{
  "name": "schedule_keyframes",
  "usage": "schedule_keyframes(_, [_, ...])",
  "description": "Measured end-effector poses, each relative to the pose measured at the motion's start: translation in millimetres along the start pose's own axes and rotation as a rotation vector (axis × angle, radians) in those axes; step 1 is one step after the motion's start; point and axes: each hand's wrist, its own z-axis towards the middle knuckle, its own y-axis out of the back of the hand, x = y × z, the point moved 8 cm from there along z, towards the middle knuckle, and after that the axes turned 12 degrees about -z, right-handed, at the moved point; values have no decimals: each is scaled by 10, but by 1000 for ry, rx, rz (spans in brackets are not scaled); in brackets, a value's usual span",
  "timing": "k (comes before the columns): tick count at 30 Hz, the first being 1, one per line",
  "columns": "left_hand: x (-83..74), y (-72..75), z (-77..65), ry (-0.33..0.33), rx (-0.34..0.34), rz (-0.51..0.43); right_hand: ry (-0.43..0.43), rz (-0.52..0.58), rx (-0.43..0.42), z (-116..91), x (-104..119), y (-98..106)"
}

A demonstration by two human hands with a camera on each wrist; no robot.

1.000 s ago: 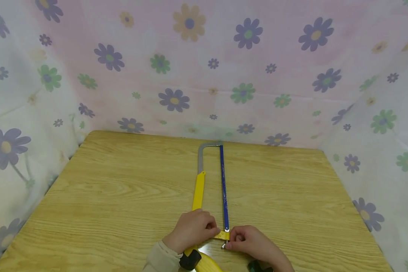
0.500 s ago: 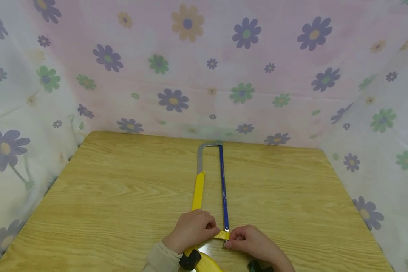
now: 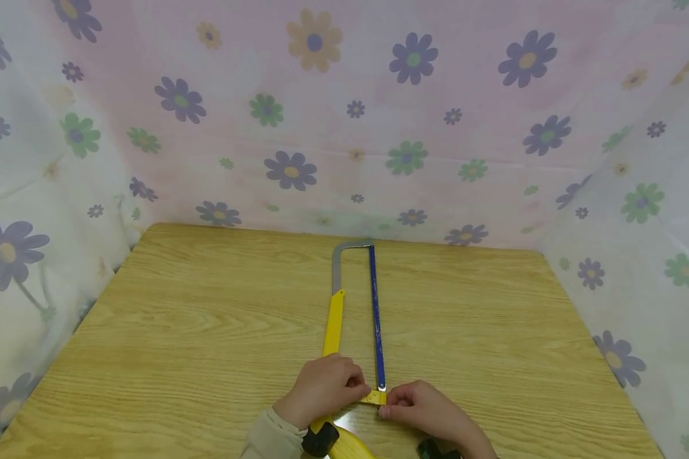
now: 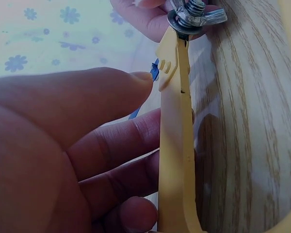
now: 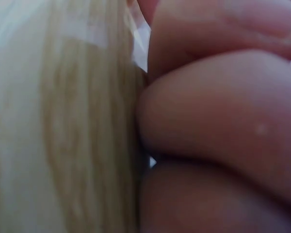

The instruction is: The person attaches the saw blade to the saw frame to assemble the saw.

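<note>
A hacksaw [image 3: 333, 325] with a yellow frame and a grey front bow lies on the table, its blue blade [image 3: 376, 312] on the right side. My left hand [image 3: 326, 386] holds the yellow frame near its handle end, thumb and fingertips at the short yellow arm [image 4: 177, 141]. At the end of that arm, the left wrist view shows a metal wing nut [image 4: 208, 19] on a threaded bolt, with a dark washer under it. My right hand [image 3: 425, 408] pinches at this wing nut, fingers curled. Its own wrist view is mostly filled by blurred fingers [image 5: 203, 111].
The wood-grain table [image 3: 207, 319] extends around the saw. A flower-patterned curtain [image 3: 321, 127] stands behind it and along both sides. A black wrist device [image 3: 320, 440] overlaps the yellow handle [image 3: 350, 445] at the bottom.
My right thumb and fingers have shifted slightly at the wing nut, which shows less from above now. The left hand and the hacksaw stay in place.
</note>
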Motion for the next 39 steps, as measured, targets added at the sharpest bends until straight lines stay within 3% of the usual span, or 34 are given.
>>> schedule_keyframes(21, [3,0,-11,-13,-18,-2,58,56,40,3,15,-30])
schedule_keyframes(33, [5,1,-6,-18,-13,0,-13,116,35,12,-29,-31])
schedule_keyframes(39, [-1,2,-17,-22,-15,3,0,100,30,11,-21,-31])
